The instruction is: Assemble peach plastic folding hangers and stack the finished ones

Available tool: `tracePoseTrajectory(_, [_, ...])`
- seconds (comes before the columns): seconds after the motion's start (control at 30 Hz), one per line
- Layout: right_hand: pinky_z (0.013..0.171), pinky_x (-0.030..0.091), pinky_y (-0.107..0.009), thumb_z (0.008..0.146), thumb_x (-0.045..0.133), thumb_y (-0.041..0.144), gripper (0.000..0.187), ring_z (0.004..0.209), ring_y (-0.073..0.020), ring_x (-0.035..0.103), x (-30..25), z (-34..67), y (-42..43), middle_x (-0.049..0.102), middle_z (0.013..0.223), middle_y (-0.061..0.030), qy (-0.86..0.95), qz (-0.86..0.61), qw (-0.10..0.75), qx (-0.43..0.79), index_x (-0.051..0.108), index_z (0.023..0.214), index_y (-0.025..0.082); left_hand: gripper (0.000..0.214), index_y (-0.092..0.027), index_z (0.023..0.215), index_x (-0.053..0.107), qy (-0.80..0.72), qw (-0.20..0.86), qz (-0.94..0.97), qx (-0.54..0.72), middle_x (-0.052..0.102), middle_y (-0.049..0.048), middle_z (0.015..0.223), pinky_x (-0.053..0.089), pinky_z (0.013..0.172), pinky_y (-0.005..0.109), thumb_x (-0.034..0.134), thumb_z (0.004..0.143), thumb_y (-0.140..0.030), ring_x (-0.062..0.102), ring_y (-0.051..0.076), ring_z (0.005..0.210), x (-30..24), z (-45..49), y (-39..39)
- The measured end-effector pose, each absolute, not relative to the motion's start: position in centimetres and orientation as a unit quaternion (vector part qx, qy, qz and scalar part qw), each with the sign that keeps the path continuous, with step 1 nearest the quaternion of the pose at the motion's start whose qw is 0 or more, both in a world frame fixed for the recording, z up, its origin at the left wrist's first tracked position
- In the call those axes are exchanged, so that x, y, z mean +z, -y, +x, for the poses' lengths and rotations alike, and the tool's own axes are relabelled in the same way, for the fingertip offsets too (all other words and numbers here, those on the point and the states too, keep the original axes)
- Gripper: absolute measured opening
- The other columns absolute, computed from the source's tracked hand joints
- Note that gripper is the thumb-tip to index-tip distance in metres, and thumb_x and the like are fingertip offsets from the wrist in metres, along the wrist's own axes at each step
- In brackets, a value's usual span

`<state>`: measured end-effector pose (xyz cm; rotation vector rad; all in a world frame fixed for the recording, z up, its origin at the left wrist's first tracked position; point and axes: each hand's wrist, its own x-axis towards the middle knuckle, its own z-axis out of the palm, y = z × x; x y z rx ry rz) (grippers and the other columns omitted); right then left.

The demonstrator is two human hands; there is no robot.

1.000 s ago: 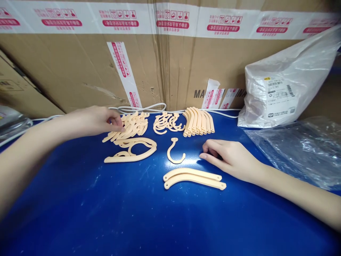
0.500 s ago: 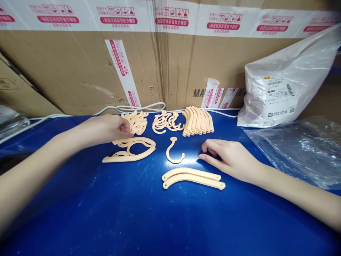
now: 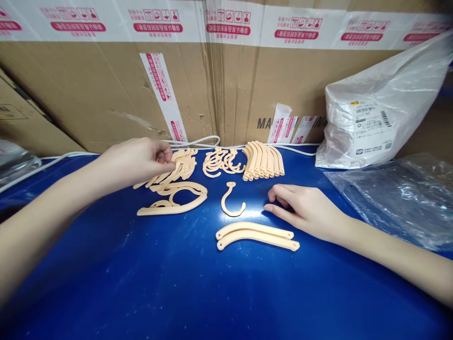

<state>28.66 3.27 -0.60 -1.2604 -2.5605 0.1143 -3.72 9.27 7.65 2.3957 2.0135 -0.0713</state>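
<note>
My left hand [image 3: 141, 158] is over the left pile of small cream plastic pieces [image 3: 184, 165], its thumb and fingertips pinched together. Whatever is in the pinch blends with the pieces below. Just under that hand lies a folded cream clothes hanger [image 3: 187, 208]. My right hand [image 3: 304, 208] rests on the table, fingers loosely curled, thumb apart, with nothing visible in it. To its left lies a single hanger hook [image 3: 232, 203]. Two curved hanger arms [image 3: 256, 237] lie side by side in front of the hook.
Behind are a heap of hooks [image 3: 221, 162] and a row of hanger arms [image 3: 264, 160]. A white cable [image 3: 194, 141] runs along the cardboard box [image 3: 237, 85]. At right stand a white plastic parcel [image 3: 354, 123] and clear plastic film [image 3: 389, 198] on the blue table [image 3: 177, 288].
My left hand has risen slightly and shifted a little left, uncovering more small pieces beneath it. My right hand, the hook and the two arms stay put.
</note>
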Motion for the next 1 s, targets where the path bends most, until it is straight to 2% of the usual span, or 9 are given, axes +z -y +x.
tracePoseTrajectory(0.17, [0.057,0.038,-0.025,0.097,0.043,0.041,0.025,0.064,-0.0139,0.056,-0.5,28.6,-3.2,0.059,0.075,-0.0009,0.887,-0.438,0.14,0.039,0.052,0.088,0.02,0.037,-0.02,0.079,0.063,-0.65,0.054,0.754,-0.082,0.067,0.0002,0.071,0.029,0.059,0.026,0.056,0.078,-0.056,0.054,0.016,0.064,7.2,-5.0,-9.6])
tracePoseTrajectory(0.43, [0.058,0.039,-0.025,0.096,0.043,0.04,0.023,0.064,-0.0139,0.057,-0.6,28.7,-3.2,0.06,0.076,-0.0012,0.888,-0.435,0.143,0.033,0.052,0.089,0.02,0.031,-0.019,0.08,0.069,-0.658,0.078,0.744,-0.085,0.07,0.0021,0.075,0.033,0.059,0.026,0.058,0.078,-0.048,0.058,0.017,0.067,6.2,-5.2,-10.0])
tracePoseTrajectory(0.6, [0.058,0.039,-0.026,0.096,0.043,0.041,0.024,0.065,-0.014,0.056,-0.5,28.7,-3.2,0.059,0.076,-0.0008,0.887,-0.44,0.137,0.038,0.053,0.089,0.02,0.024,-0.018,0.073,0.068,-0.676,0.071,0.728,-0.085,0.068,0.0028,0.065,0.033,0.056,0.027,0.057,0.077,-0.039,0.058,0.017,0.061,6.6,-4.0,-9.3])
tracePoseTrajectory(0.77, [0.058,0.039,-0.026,0.096,0.044,0.04,0.024,0.065,-0.0139,0.056,-0.5,28.7,-3.2,0.059,0.076,-0.0006,0.887,-0.439,0.138,0.034,0.052,0.088,0.02,0.025,-0.019,0.074,0.069,-0.672,0.057,0.735,-0.071,0.068,0.0033,0.069,0.035,0.058,0.028,0.054,0.078,-0.038,0.058,0.019,0.065,6.9,-3.0,-8.4])
tracePoseTrajectory(1.0, [0.057,0.039,-0.026,0.096,0.044,0.041,0.024,0.064,-0.0137,0.056,-0.4,28.7,-3.1,0.06,0.075,-0.0005,0.886,-0.438,0.148,0.034,0.054,0.088,0.02,0.024,-0.02,0.075,0.069,-0.677,0.014,0.734,-0.061,0.066,0.002,0.064,0.03,0.055,0.027,0.056,0.077,-0.041,0.053,0.017,0.059,7.7,-3.5,-8.8])
